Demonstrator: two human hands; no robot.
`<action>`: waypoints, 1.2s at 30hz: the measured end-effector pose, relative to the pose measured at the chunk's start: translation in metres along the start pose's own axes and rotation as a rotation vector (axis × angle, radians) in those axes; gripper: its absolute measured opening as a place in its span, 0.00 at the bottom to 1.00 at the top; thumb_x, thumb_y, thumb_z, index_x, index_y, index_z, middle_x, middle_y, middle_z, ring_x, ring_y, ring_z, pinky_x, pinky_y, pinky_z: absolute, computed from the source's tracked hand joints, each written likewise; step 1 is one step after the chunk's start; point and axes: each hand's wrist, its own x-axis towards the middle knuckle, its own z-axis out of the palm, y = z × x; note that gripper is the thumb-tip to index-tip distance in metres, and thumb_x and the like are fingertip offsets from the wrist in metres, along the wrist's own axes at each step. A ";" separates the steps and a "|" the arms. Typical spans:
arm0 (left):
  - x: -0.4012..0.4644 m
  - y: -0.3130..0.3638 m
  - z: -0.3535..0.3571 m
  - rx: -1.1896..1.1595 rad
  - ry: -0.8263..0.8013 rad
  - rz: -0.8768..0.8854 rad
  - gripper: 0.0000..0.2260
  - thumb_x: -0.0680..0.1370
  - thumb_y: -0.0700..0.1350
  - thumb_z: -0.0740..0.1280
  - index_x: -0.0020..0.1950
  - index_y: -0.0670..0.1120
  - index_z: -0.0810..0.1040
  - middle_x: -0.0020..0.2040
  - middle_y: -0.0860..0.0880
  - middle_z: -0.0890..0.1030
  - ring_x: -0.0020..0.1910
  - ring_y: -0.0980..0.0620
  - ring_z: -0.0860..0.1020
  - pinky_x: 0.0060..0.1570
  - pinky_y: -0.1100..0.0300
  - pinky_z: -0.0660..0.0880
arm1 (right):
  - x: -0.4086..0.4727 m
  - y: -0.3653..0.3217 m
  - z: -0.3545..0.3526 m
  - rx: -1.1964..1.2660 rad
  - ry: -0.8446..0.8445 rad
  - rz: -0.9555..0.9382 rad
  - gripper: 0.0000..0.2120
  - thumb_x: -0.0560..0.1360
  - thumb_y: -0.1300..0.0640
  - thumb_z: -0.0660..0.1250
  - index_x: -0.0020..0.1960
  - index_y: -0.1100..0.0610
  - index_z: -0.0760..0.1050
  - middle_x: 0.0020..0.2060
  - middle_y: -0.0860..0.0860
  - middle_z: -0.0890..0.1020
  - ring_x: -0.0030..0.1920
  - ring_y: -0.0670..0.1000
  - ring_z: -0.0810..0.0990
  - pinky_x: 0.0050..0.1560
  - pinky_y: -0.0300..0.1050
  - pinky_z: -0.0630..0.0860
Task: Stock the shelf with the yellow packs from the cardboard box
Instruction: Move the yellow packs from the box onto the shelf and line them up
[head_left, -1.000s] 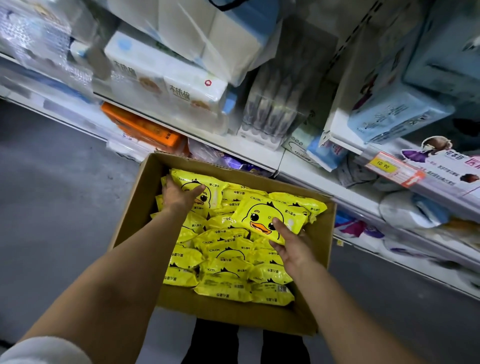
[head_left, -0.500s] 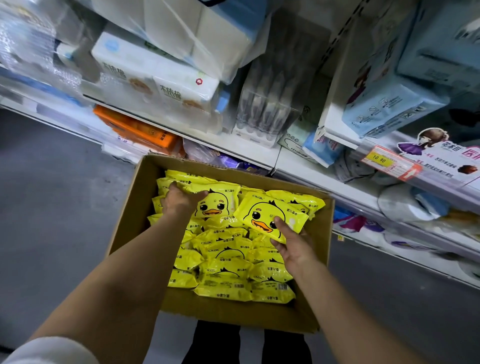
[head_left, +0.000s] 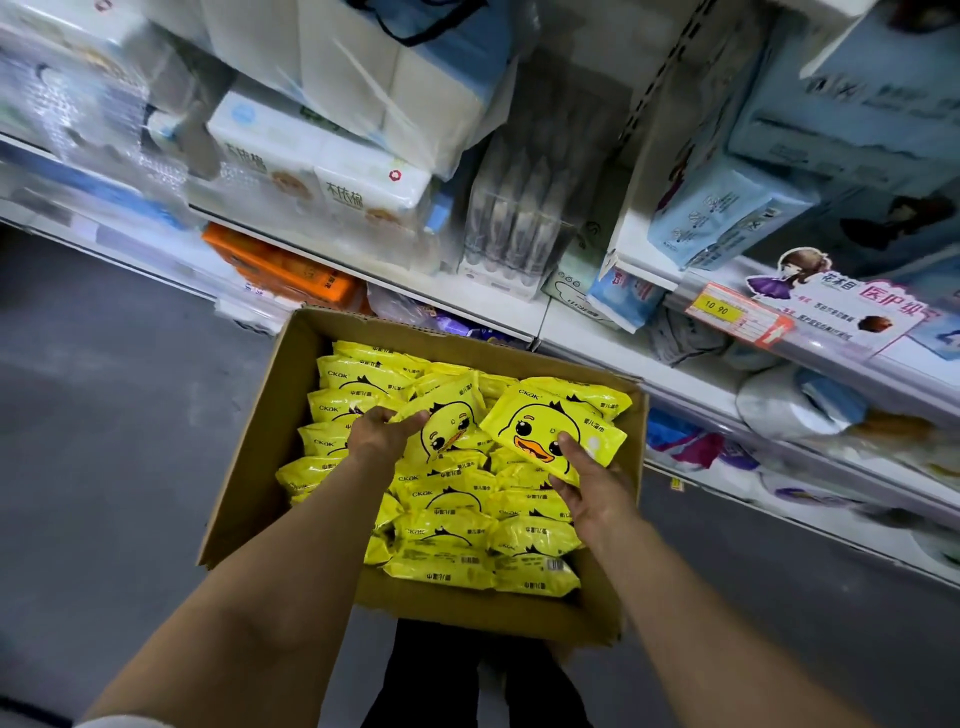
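Both hands over open brown cardboard box (head_left: 249, 467): left hand (head_left: 379, 434) and right hand (head_left: 592, 483) each grip a glossy yellow duck-print pack (head_left: 558, 423); lift both clear of box rim before turning toward white shelf (head_left: 519, 312).

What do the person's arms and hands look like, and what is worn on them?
Both forearms are bare. The left hand and right hand wear no gloves; no rings or watch show. A pale sleeve cuff shows at the left arm's upper end.
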 end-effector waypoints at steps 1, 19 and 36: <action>-0.009 0.001 -0.001 -0.032 -0.005 -0.014 0.18 0.68 0.49 0.79 0.49 0.45 0.75 0.51 0.42 0.77 0.45 0.44 0.76 0.48 0.50 0.76 | -0.002 -0.002 -0.003 0.005 -0.011 -0.003 0.34 0.70 0.59 0.78 0.71 0.58 0.66 0.65 0.50 0.72 0.55 0.53 0.78 0.48 0.46 0.81; -0.254 -0.037 0.097 -0.461 -0.360 0.192 0.30 0.74 0.33 0.72 0.74 0.40 0.64 0.63 0.44 0.76 0.57 0.44 0.78 0.46 0.50 0.82 | -0.063 -0.049 -0.213 0.270 -0.217 -0.310 0.11 0.74 0.62 0.73 0.52 0.53 0.76 0.58 0.58 0.82 0.42 0.52 0.83 0.40 0.48 0.79; -0.498 -0.028 0.281 -0.321 -0.769 0.560 0.16 0.76 0.48 0.71 0.63 0.45 0.77 0.53 0.45 0.83 0.41 0.51 0.83 0.35 0.59 0.80 | -0.120 -0.146 -0.478 0.704 -0.175 -0.628 0.19 0.75 0.60 0.73 0.65 0.53 0.76 0.59 0.53 0.83 0.46 0.51 0.83 0.39 0.43 0.78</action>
